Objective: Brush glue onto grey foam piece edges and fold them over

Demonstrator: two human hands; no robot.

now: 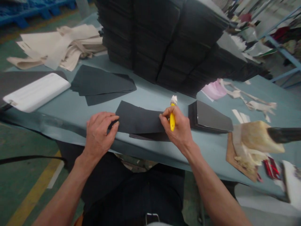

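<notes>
A dark grey sheet (138,120) lies on the blue-grey table (70,110) in front of me, with another dark piece under it. My left hand (100,133) pinches the sheet's left edge, fingers curled onto it. My right hand (177,125) is closed around a yellow-handled tool (172,117) with a white wrapped tip, and its fingertips touch the sheet's right edge.
A tall stack of black sheets (164,40) fills the back. Loose dark sheets (101,83) and a white block (35,92) lie left. A small stack with a grey top (209,117) sits right, beside a glue-caked brush (258,138) and paper scraps.
</notes>
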